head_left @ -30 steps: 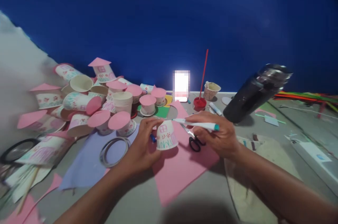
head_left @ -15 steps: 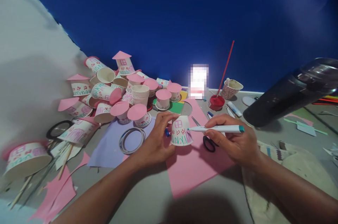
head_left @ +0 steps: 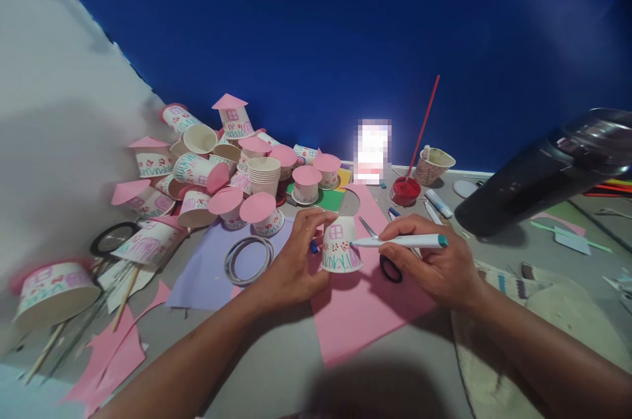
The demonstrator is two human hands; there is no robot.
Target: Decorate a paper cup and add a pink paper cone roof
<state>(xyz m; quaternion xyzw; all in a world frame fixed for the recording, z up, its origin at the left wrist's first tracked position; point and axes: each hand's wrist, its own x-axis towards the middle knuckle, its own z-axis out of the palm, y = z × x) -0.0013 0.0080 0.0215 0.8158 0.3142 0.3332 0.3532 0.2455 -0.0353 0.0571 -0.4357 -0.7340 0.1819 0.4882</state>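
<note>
My left hand point(head_left: 303, 254) grips an upside-down paper cup point(head_left: 342, 254) from its left side. On the cup are a purple window, red flowers, green grass strokes and part of a purple shape. A green felt-tip marker point(head_left: 405, 242) is pinched in my right hand point(head_left: 427, 261), its tip at the cup's right side by the flowers. Something small and blue shows beside my left fingers. Below the cup lies pink paper point(head_left: 365, 327). Scissors point(head_left: 391, 269) rest on it, partly hidden behind the marker and my right hand.
Decorated cups with pink paper roofs point(head_left: 259, 208) pile up at the left, around a stack of plain cups point(head_left: 263, 175). Tape rolls point(head_left: 226, 261) lie on purple paper point(head_left: 197, 287). Rightward are a red paint pot point(head_left: 405, 192), a dark bottle point(head_left: 533, 175) and a cloth point(head_left: 538, 340).
The marker and my right hand have shifted slightly left, the tip staying close to the cup's side. My left hand still holds the cup. The whole view has moved a little.
</note>
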